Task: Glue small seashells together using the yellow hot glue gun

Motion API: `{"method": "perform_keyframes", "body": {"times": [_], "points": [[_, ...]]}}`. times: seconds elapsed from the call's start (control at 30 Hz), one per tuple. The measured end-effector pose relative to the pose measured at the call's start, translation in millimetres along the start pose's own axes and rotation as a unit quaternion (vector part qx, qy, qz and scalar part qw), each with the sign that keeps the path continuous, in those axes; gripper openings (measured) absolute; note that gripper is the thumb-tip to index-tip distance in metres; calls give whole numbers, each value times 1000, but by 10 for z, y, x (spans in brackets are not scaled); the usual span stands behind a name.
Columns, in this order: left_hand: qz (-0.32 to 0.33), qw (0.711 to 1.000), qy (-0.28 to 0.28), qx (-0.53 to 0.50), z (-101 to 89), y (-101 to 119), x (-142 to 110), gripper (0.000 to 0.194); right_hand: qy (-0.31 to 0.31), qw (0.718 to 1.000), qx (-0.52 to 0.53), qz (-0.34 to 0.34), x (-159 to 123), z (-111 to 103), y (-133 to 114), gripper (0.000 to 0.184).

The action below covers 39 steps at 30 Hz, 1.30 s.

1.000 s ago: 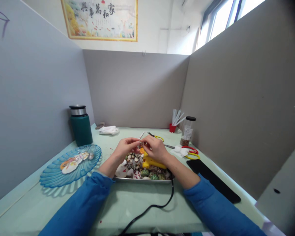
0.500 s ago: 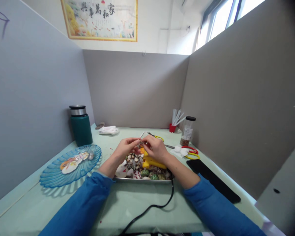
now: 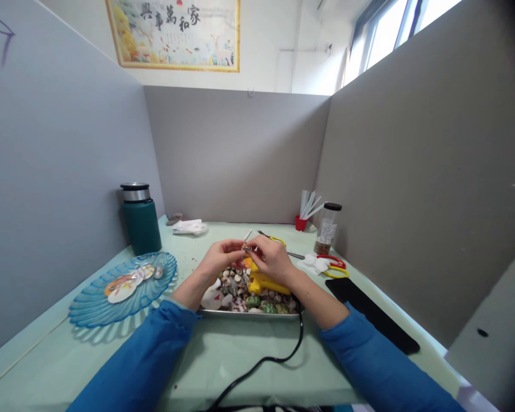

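Over the tray, my left hand [image 3: 220,256] and my right hand [image 3: 271,256] meet fingertip to fingertip. Both are closed in a pinch on a small speckled shell [image 3: 246,248]; whether it is one piece or two is too small to tell. Below them, a yellow glue gun [image 3: 264,282] lies across the shells [image 3: 239,290] heaped in a shallow metal tray [image 3: 249,315]. A thin white stick [image 3: 248,234] shows just beyond my fingers. To the left, a blue scalloped plate [image 3: 86,309] carries several flat shells [image 3: 126,286].
A black cord [image 3: 266,360] runs from the glue gun to the front edge. Left stands a green bottle [image 3: 141,226]. On the right are a jar [image 3: 327,229], a red cup of white sticks [image 3: 301,224], red-and-yellow scissors [image 3: 338,269] and a black mat [image 3: 371,315]. Partitions enclose the table.
My fingers have shifted slightly around the small shell, which shows a little more now. Everything else stays where it was.
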<state>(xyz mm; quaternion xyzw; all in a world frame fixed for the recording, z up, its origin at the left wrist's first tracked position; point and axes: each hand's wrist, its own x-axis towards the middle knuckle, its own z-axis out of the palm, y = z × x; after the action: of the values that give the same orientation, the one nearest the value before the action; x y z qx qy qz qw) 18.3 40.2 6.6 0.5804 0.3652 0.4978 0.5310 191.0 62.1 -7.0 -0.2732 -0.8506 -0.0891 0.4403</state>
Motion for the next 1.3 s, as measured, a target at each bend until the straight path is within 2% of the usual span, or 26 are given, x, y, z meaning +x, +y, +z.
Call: {"method": "perform_keyframes", "body": {"times": [0.33, 0.83, 1.0, 1.3], "points": [[9, 999, 0, 32, 3, 9, 4, 38, -6, 1000, -7, -10, -7, 6, 9, 12], [28, 996, 54, 66, 32, 24, 1, 36, -10, 1000, 10, -9, 1, -3, 14, 14], [38, 997, 46, 52, 22, 5, 12, 34, 19, 1000, 18, -2, 7, -7, 18, 18], [50, 997, 52, 30, -2, -28, 37, 33, 19, 999, 39, -7, 13, -7, 16, 17]]}}
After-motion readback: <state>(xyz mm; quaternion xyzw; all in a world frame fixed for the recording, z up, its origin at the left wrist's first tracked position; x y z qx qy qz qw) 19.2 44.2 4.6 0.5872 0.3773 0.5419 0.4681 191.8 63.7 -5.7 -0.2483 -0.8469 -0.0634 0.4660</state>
